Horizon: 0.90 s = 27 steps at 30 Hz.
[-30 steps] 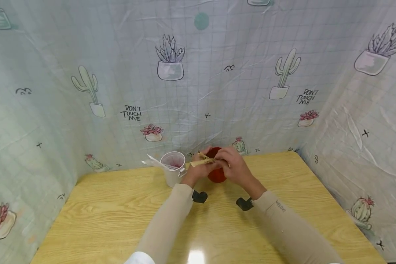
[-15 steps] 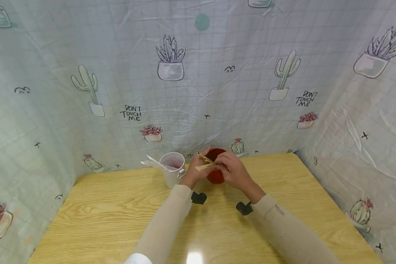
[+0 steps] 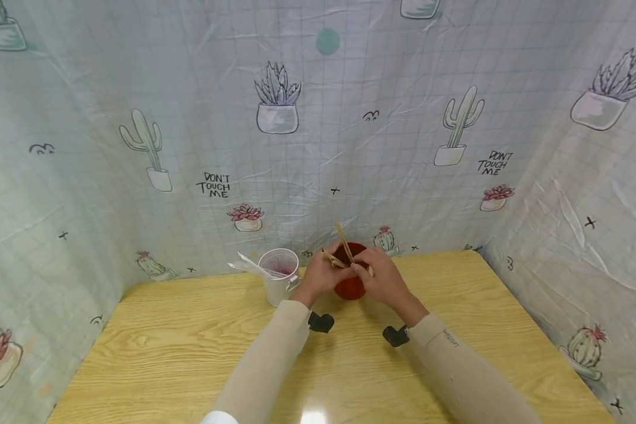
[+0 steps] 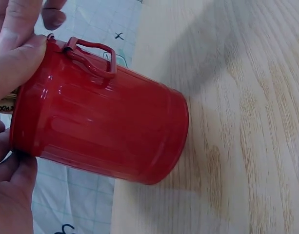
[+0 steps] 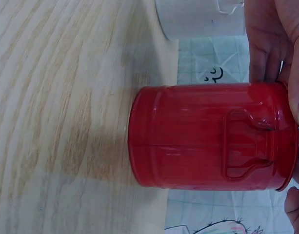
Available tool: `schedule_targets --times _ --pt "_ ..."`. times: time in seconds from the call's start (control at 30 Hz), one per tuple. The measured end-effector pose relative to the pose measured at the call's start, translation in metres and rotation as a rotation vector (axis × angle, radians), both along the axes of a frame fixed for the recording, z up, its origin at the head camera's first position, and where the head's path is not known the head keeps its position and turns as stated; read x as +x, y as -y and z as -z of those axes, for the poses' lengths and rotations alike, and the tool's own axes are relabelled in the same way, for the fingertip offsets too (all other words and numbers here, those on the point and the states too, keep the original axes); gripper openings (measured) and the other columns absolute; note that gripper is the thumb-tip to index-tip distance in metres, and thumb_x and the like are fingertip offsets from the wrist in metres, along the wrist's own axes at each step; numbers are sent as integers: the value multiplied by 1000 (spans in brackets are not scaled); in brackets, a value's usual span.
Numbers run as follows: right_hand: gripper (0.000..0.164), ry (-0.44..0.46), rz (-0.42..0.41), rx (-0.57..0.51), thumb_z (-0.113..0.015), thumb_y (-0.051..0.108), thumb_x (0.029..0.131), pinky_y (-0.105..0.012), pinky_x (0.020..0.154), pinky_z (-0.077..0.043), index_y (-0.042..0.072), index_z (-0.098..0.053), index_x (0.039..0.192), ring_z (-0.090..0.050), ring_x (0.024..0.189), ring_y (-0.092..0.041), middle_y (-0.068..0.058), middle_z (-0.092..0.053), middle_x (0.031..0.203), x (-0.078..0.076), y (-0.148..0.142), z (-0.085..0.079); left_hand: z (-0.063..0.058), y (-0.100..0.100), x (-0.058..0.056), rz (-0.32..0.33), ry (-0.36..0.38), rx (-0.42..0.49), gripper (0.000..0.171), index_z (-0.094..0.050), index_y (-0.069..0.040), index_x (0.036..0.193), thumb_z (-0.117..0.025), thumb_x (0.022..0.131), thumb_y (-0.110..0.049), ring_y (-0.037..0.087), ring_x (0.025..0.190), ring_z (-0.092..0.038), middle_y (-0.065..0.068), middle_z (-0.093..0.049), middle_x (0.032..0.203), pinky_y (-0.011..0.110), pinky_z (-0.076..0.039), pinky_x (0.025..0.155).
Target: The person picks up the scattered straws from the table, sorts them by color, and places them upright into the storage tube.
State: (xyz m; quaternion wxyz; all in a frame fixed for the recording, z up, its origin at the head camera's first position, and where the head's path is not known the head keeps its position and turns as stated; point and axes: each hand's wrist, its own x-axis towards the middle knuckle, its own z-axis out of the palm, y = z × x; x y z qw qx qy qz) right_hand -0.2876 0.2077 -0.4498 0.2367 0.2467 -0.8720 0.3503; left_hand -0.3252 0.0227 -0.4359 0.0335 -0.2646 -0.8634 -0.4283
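Observation:
A small red metal bucket (image 3: 350,288) with a wire side handle stands upright near the table's back edge. Over its mouth, my left hand (image 3: 318,275) holds several thin tan strips (image 3: 332,258), its fingers at the rim. My right hand (image 3: 383,277) pinches the lower end of another tan strip (image 3: 343,240), which points up and away. In the left wrist view, dark printing marks a tan strip (image 4: 4,105) behind the rim of the red bucket (image 4: 100,117). The right wrist view has the bucket (image 5: 198,136) side-on; the strips are hidden there.
Just left of the red bucket stands a white bucket (image 3: 277,288), with white strips (image 3: 254,266) leaning out over its rim. Behind the wooden table (image 3: 191,341) hangs a cloth (image 3: 328,147) printed with cacti. Black wrist mounts (image 3: 321,322) show below both hands.
The tan strip in my right hand lay across my left hand; it has swung up to point at the backdrop. Both hands stay over the red bucket. The view has shifted slightly.

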Motion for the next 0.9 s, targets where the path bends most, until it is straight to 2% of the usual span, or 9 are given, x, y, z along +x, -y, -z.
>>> schedule_targets --times 0.17,0.33,0.43,0.53,0.63,0.7,0.9 --pt "14 26 31 25 -66 16 102 -50 91 -55 7 -75 108 -61 104 -28 -9 -74 111 -1 -5 1 -4 5 0 -27 111 0 91 -38 0 159 -84 89 -34 39 127 -65 21 -66 139 52 -53 110" --pt "18 37 50 18 -67 18 102 -55 98 -54 4 -75 111 -62 111 -32 -11 -74 115 2 -12 1 -7 13 1 -71 162 38 103 -32 -1 162 -88 84 -38 39 143 -54 20 -55 154 54 -45 118" --pt "21 29 59 21 -68 17 101 -58 101 -53 2 -74 114 -61 115 -35 -14 -73 120 5 -18 1 -14 20 9 -106 179 75 107 -30 -7 164 -89 83 -41 38 147 -49 16 -46 162 56 -44 119" --pt "27 -7 67 48 -70 17 99 -61 103 -50 -1 -72 119 -59 119 -37 -17 -71 124 7 -23 2 -26 29 22 -153 167 101 108 -28 -11 166 -89 82 -42 39 152 -43 14 -39 168 58 -40 121" --pt "37 -11 109 138 -69 24 100 -67 104 -46 2 -68 129 -55 126 -39 -17 -67 133 14 -28 2 -38 38 41 -204 96 57 108 -26 -12 166 -87 83 -45 38 156 -36 12 -33 171 59 -35 124" --pt "45 5 148 208 -68 30 100 -71 105 -41 4 -64 137 -50 133 -41 -16 -63 141 22 -31 0 -46 45 54 -220 9 15 107 -26 -9 166 -85 85 -46 38 159 -30 14 -30 172 60 -31 126" --pt "67 117 254 362 -62 47 102 -77 116 -19 12 -45 156 -28 151 -46 -17 -41 163 44 -42 -5 -70 76 87 -282 -376 -162 108 -31 2 162 -83 84 -53 41 162 -19 20 -33 169 63 -28 127"
